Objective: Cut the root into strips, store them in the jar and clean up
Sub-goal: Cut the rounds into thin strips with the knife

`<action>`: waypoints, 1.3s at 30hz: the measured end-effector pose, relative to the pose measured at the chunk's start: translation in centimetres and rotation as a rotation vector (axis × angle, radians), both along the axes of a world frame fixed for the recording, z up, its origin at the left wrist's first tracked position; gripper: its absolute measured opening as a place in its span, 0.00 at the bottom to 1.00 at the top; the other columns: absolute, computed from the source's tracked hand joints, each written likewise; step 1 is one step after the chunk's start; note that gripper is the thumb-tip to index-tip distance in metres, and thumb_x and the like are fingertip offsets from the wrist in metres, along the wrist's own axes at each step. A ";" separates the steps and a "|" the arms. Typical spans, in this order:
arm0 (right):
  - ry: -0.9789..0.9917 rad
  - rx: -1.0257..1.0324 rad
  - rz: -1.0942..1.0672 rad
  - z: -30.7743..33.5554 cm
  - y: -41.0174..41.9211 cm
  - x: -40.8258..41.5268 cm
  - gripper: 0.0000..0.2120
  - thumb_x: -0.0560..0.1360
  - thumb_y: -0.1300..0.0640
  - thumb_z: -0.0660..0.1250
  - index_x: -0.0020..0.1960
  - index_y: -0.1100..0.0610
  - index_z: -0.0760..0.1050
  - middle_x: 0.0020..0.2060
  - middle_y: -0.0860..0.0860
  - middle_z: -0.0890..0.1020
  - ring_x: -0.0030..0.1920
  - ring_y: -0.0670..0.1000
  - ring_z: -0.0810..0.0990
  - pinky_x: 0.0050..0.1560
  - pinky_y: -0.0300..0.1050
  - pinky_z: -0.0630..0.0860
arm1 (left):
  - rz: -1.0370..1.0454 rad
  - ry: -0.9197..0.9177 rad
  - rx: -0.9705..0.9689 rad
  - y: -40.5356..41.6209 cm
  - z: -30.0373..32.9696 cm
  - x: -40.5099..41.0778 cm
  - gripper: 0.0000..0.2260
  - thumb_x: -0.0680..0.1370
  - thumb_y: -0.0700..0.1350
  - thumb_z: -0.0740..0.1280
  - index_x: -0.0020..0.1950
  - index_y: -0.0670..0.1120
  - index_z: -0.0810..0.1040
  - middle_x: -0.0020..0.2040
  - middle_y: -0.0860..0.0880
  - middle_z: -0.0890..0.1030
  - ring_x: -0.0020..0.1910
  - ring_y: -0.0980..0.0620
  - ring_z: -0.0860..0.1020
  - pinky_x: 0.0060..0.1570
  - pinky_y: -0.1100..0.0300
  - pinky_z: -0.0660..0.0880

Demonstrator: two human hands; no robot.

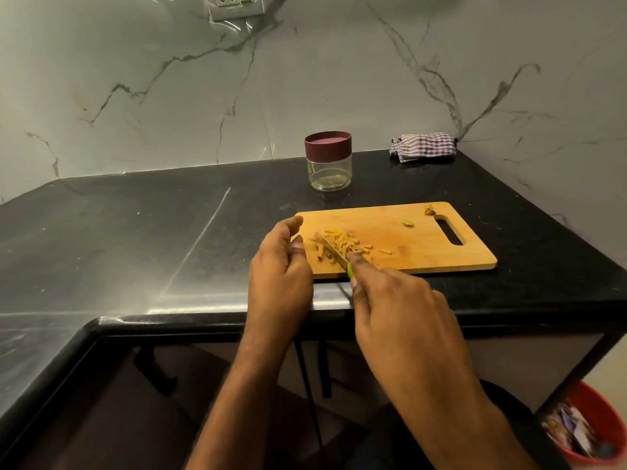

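Right hand (397,300) gripped a green-handled knife (334,251), its blade angled far-left through the cut strips (342,245) heaped at the cutting board's (424,249) near-left; left hand (281,266), loosely curled, empty, flanked the heap's left.

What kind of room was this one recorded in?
Most likely a home kitchen: a dark stone counter against a marble-look wall, a wooden cutting board with cut strips, and a lidded jar.
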State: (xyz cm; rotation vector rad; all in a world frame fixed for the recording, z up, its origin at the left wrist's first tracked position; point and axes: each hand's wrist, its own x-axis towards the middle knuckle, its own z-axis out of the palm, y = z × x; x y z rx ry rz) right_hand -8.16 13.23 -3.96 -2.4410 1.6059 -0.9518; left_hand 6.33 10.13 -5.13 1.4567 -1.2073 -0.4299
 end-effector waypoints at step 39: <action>-0.073 0.003 -0.160 1.0 -2.1 -4.0 0.22 0.82 0.50 0.55 0.74 0.41 0.57 0.44 0.44 0.73 0.43 0.44 0.68 0.39 0.39 0.65 | -0.034 -0.500 0.116 -0.2 0.3 -2.7 0.22 0.81 0.55 0.65 0.74 0.54 0.67 0.68 0.56 0.77 0.70 0.55 0.71 0.78 0.49 0.55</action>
